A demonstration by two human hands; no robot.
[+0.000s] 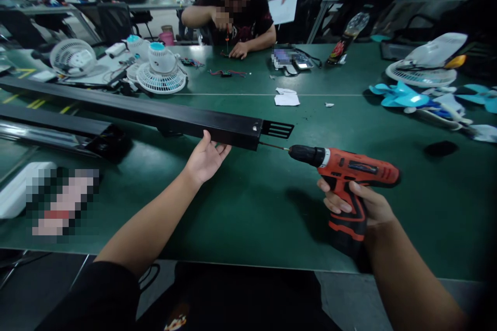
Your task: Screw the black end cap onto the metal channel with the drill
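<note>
My right hand (349,201) is wrapped round the grip of a red and black cordless drill (357,168), which points left. A long thin bit (274,145) runs from its chuck to the end of a long black rectangular beam (186,116); whether the tip is inside the beam or just touching it, I cannot tell. My left hand (207,158) supports that beam from below near its right end, thumb on the near side, the other fingers partly hidden underneath. A flat slotted black bracket (278,129) sticks out of the same end.
A second black beam (58,126) lies at the left, above a blurred pink item (68,201). White fan parts (161,75) stand at the back left, blue fan blades (399,95) at the right. Paper scraps (286,97) lie mid-table. Across the table, a person (233,15) works with a screwdriver.
</note>
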